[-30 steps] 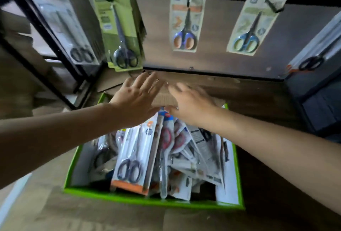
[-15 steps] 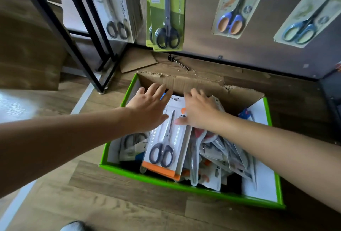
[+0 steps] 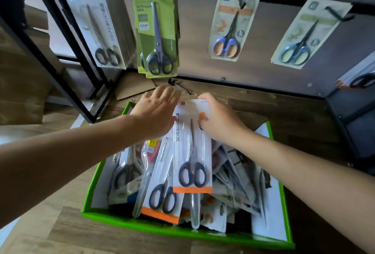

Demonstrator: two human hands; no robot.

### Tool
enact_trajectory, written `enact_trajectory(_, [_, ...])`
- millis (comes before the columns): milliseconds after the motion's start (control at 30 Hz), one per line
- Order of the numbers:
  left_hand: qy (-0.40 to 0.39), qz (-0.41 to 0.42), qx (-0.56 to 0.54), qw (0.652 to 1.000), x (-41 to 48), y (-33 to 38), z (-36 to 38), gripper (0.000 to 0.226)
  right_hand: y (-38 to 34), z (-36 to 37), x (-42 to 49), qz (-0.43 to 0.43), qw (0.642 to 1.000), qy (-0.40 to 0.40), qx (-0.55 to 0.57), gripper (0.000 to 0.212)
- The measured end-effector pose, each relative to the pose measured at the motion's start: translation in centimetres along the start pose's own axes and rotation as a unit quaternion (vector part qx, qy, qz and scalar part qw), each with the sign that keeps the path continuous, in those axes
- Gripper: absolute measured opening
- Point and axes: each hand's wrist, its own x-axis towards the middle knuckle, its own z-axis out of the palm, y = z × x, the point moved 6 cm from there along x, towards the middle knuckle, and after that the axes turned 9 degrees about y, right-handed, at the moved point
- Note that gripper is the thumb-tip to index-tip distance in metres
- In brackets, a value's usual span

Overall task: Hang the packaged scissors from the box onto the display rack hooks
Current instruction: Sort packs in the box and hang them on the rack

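A wooden floor [image 3: 50,233] fills the lower view, and on it stands a black-framed display rack [image 3: 192,67] with a brown back panel. Below the rack sits a green box [image 3: 162,226], open at the top and crammed with packaged scissors lying at all angles. On the rack's hooks hang, from left to right, a thick stack of white packs [image 3: 95,24], a stack of green packs [image 3: 156,30] with black-handled scissors, a single card with blue-and-orange scissors [image 3: 229,24], a card with blue-green scissors [image 3: 304,34], and at the far right edge a partly visible pack [image 3: 359,79]. Above the box's contents is a white pack with an orange band [image 3: 191,152] holding black-handled scissors, handles toward the camera, raised clear of a similar pack [image 3: 162,182] that lies in the box. The right hand [image 3: 217,120] grips this raised pack by its upper right edge, thumb on the front and fingers curled behind the top. The left hand [image 3: 156,116] is spread flat, palm down with fingers straight, against the pack's upper left edge; whether its thumb is under the pack cannot be told. A loose black hook [image 3: 178,86] lies on the floor just beyond the fingertips.
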Motion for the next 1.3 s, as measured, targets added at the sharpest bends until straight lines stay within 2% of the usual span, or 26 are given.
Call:
enact_trajectory(167, [0.057,0.007,-0.038,0.998,3.9,3.0,-2.9,0.057,2.2,-5.8,1.2,-0.004,0.998,0.068,0.005,0.043])
enact_trajectory(300, [0.088,0.024,-0.045,0.995,7.5,6.3,-5.2,0.063,5.0,-10.3,2.1,0.014,0.993,0.114,-0.014,0.053])
enact_trajectory(467, [0.121,0.059,-0.002,0.991,12.6,11.6,-9.0,0.075,8.7,-17.5,2.2,0.038,0.981,0.187,-0.021,0.064])
enact_trajectory(667, [0.151,0.083,-0.014,0.985,17.5,18.9,-12.9,0.074,14.8,-24.4,0.8,0.086,0.959,0.267,-0.029,0.062])
enact_trajectory(900, [0.129,0.061,0.015,0.99,21.2,27.5,-15.2,0.071,23.1,-30.7,-2.2,0.145,0.934,0.325,-0.008,0.059])
enact_trajectory(1000, [0.176,0.116,0.056,0.976,20.8,30.4,-15.8,0.071,25.7,-32.9,-3.9,0.153,0.923,0.354,0.003,0.063])
enact_trajectory(1067, [0.17,0.139,0.068,0.973,21.1,32.1,-15.7,0.07,27.1,-34.0,-4.6,0.152,0.915,0.373,0.022,0.063])
enact_trajectory(1300, [0.152,0.137,0.036,0.978,23.9,37.1,-16.0,0.07,30.9,-36.9,-5.0,0.168,0.897,0.406,0.049,0.065])
